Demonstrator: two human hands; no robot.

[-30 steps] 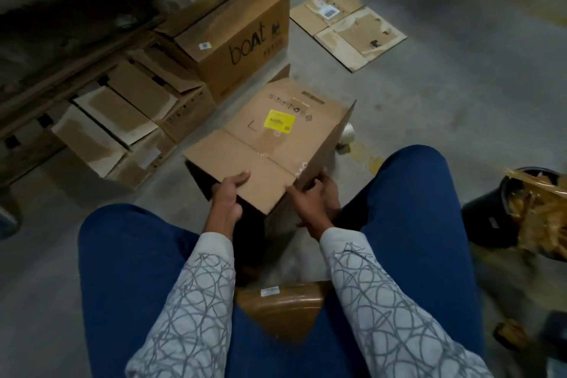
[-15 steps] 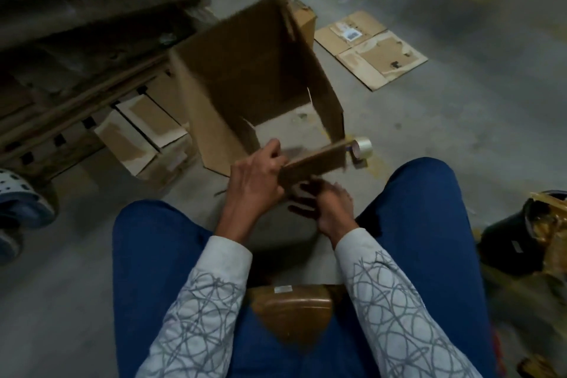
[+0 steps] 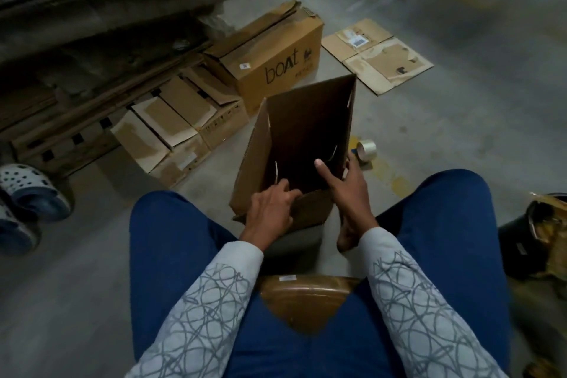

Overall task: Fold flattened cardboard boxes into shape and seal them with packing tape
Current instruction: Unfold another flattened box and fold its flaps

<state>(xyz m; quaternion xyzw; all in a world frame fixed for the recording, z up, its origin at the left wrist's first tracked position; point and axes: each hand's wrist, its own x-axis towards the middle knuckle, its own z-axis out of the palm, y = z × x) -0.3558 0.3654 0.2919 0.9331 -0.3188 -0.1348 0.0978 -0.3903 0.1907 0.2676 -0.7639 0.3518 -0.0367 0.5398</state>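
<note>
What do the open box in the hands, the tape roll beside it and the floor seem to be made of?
Box: brown corrugated cardboard, matte; the creased flaps and cut slits suggest it.
Tape roll: clear plastic film, glossy; it catches the light. The core is probably card.
Floor: apparently grey concrete, dull and stained.

We hold an opened cardboard box (image 3: 306,120) upright on the floor (image 3: 460,132), left hand (image 3: 270,209) gripping its near flap, right hand (image 3: 349,193) pinching its right wall. A tape roll (image 3: 365,150) lies just beside it.
</note>
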